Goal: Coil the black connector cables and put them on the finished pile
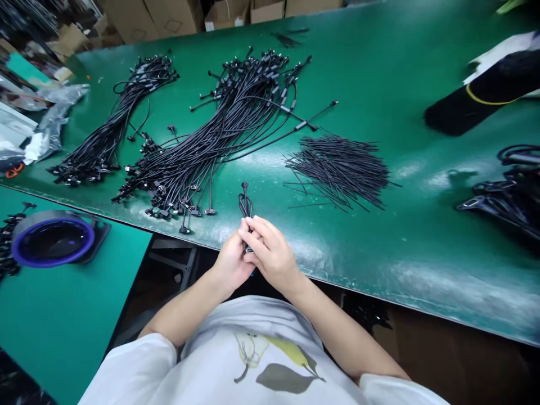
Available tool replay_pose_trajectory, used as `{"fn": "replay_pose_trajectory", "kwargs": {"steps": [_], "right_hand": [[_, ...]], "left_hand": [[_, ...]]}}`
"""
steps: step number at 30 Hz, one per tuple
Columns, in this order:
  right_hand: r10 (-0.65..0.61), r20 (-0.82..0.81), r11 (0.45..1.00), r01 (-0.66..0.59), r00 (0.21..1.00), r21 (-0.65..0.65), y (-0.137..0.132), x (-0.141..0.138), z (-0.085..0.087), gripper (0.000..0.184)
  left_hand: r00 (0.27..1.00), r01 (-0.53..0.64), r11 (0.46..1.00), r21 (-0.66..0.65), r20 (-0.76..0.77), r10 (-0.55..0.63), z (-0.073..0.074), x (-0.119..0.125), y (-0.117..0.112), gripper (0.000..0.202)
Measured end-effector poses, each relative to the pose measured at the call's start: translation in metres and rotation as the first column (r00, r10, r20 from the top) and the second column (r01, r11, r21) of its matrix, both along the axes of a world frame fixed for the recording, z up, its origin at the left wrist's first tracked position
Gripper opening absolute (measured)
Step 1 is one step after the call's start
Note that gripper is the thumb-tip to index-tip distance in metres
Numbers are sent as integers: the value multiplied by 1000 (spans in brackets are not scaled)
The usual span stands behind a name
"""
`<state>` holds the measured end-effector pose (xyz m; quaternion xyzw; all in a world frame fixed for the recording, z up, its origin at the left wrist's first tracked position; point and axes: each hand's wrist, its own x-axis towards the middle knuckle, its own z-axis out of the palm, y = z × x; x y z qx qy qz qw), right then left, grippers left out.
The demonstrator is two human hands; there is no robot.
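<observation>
The fingers [253, 232] of both hands are closed together on a looped black cable [246, 205], held at the near edge of the green-matted table [379, 73]. The right hand [272, 254] lies over the left hand [231, 263]. The cable's lower end is hidden within the grip, so its fitting cannot be inspected. Bundled connector cables [211, 135] and short black wires [337, 171] lie beyond. A dark cable tangle [510, 191] is cut off at the right.

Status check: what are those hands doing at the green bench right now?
Left hand and right hand together near bench edge, holding looped black cable. Cable bundles lie beyond, apart from hands.
</observation>
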<state>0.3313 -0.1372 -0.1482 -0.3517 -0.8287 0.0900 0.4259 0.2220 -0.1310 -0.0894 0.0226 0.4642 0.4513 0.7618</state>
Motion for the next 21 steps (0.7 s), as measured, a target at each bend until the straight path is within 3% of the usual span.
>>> {"fn": "replay_pose_trajectory", "kwargs": {"steps": [3, 9, 12, 14, 18, 21], "right_hand": [[97, 27, 995, -97, 995, 14, 4, 7, 1, 41], [50, -22, 997, -49, 999, 55, -2, 10, -4, 39], [87, -48, 996, -87, 995, -4, -8, 17, 11, 33], [112, -4, 994, -112, 994, -17, -9, 28, 29, 33], [89, 340, 984, -136, 936, 117, 2, 47, 57, 35], [121, 563, 958, -245, 818, 149, 7, 54, 61, 31]], "left_hand": [[1000, 17, 1000, 9, -21, -17, 2, -4, 0, 31], [999, 15, 996, 92, -47, -11, -3, -2, -4, 33], [992, 29, 974, 226, -124, 0, -8, -3, -10, 35], [975, 144, 939, 313, -209, -80, -11, -6, -14, 40], [815, 534, 765, 361, -461, -352, -13, -19, -18, 46], [588, 786, 542, 298, -631, -506, -8, -34, -21, 44]]}}
